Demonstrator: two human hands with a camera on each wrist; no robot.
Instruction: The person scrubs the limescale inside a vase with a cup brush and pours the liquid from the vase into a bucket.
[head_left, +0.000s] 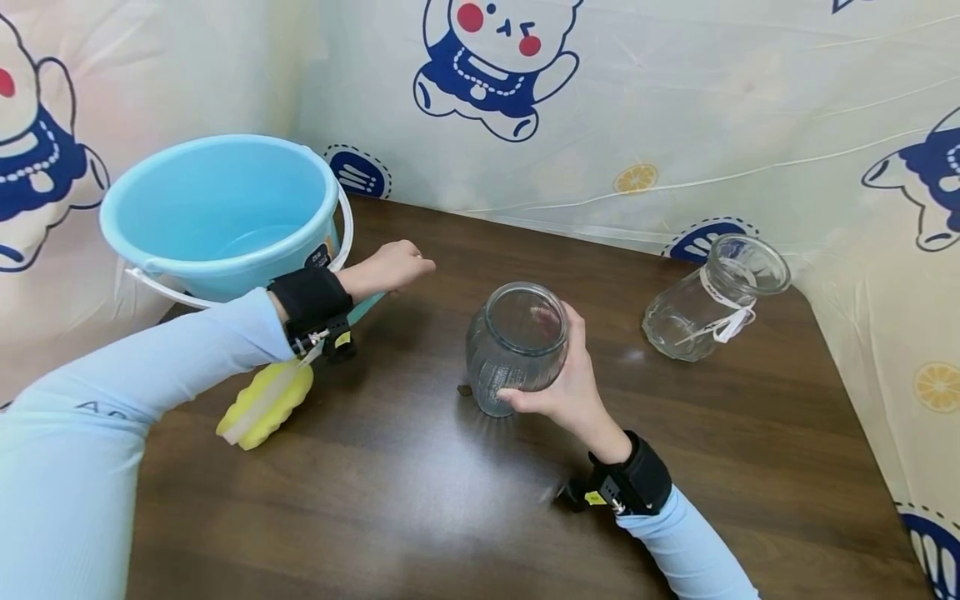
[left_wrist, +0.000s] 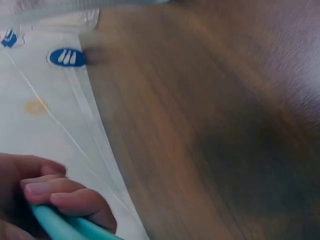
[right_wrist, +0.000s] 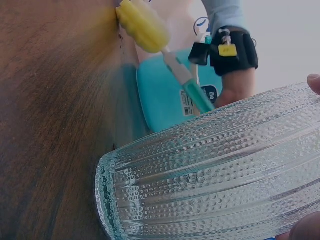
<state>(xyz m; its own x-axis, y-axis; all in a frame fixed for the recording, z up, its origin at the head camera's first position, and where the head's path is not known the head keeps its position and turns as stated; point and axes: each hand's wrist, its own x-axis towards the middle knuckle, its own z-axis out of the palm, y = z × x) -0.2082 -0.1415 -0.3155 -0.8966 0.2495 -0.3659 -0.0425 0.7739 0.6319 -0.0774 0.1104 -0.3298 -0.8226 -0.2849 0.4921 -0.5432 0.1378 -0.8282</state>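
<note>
My left hand [head_left: 388, 268] grips the teal handle [left_wrist: 60, 222] of a bottle brush with a yellow sponge head [head_left: 266, 404]. The sponge head points back toward the near left, below the wrist. In the right wrist view, the brush's pale shaft [right_wrist: 176, 67] joins the sponge to the handle. Around the side of a clear, textured glass jar [head_left: 510, 358], my right hand [head_left: 562, 392] curls its thumb and fingers. The jar's mouth faces up, toward the head camera. Whether its base touches the table, I cannot tell.
A light blue bucket [head_left: 213, 265] with a white handle stands at the back left. At the back right, a second glass jar [head_left: 678, 312] with a white ribbon bow is on the brown wooden table [head_left: 420, 508]. Printed cloth [head_left: 720, 108] hangs behind the table.
</note>
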